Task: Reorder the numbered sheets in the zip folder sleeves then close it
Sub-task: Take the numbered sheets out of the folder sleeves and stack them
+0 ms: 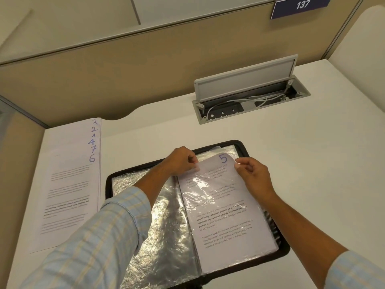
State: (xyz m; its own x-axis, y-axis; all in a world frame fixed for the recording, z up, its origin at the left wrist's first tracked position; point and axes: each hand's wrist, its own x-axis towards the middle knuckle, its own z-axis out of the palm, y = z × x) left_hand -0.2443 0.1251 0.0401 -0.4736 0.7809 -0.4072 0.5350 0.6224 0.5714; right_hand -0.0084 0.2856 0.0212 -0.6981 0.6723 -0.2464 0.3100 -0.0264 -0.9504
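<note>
Fanned numbered sheets (pixel 68 184) lay at the left of the surface (pixel 312 163), beside the open zip folder (pixel 108 184). The left hand (pixel 181 161) pinched what appeared to be the top corner of the clear sleeve (pixel 200 184). Sheet 5 (pixel 220 205) lay in the folder's right half. The right hand (pixel 252 174) pinched its upper edge. Holding the sleeve steady and sliding the sheet straight seemed likeliest to avoid creasing.

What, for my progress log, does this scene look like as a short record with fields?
folder: zip folder open flat on desk
right side: sheet 5, top edge curled up
left hand: pinches sheet 5's top left corner
right hand: pinches its top right corner
left of folder: loose sheets fanned, showing 3, 2, 1, 4, 7, 6
</note>
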